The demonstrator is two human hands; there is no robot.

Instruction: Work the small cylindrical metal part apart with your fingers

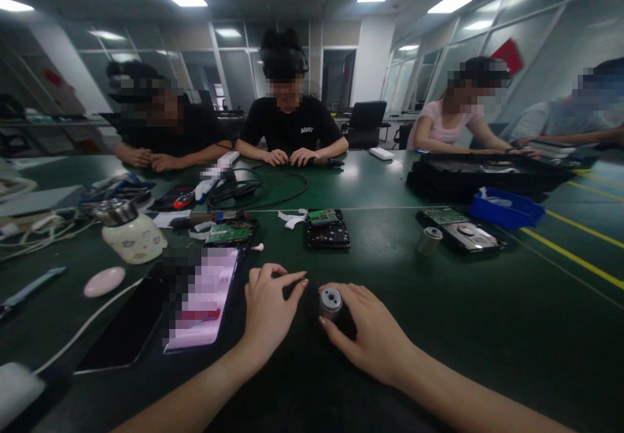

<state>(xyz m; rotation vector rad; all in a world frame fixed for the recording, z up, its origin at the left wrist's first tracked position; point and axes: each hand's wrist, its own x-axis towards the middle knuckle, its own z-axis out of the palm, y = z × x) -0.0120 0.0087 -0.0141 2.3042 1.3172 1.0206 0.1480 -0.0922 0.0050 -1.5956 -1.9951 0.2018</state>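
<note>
My right hand (373,329) curls around a small silver metal cylinder (331,300), thumb on the near side and fingers behind. The cylinder stands upright on the green table, its top showing a dark centre and small holes. Just left of it, my left hand (270,309) is held above the table with thumb and forefinger tips pinched together. Whatever may lie between those fingertips is too small to make out. Beyond both hands rests a black hard drive (329,235) with a green circuit board (324,217) and white strips on it.
Left are a phone with lit screen (207,303), a dark phone (124,322), a flask (134,235) and a pink oval object (104,281). Right are another metal cylinder (429,241), an opened hard drive (470,235) and a blue tray (507,209). Several people sit opposite.
</note>
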